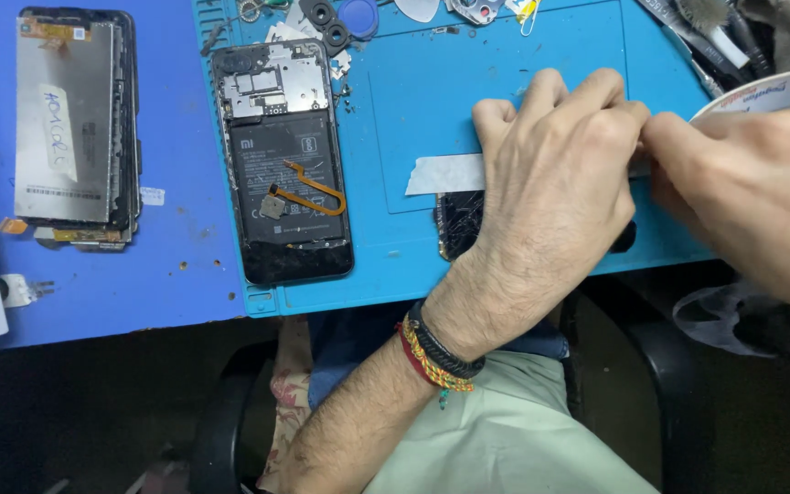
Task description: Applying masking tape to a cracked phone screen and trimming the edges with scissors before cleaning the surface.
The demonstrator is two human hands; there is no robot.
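Observation:
My left hand (550, 183) lies knuckles-up over a cracked black phone screen (459, 224) on the blue work mat (413, 82). It presses down on a strip of white tape (445, 174) that sticks out to its left. My right hand (752, 192) meets the left at the fingertips and pinches the tape where it comes off a white tape roll (770, 91) at the right edge. The screen is mostly hidden under my left hand. Woven bands circle my left wrist (436, 352).
An opened phone (285, 165) with bare battery and orange flex cable lies left of the tape. A stack of display panels (70, 128) sits far left on the blue table. Small parts (340, 23) and tools (706, 27) line the mat's far edge. A plastic bag (724, 316) hangs at right.

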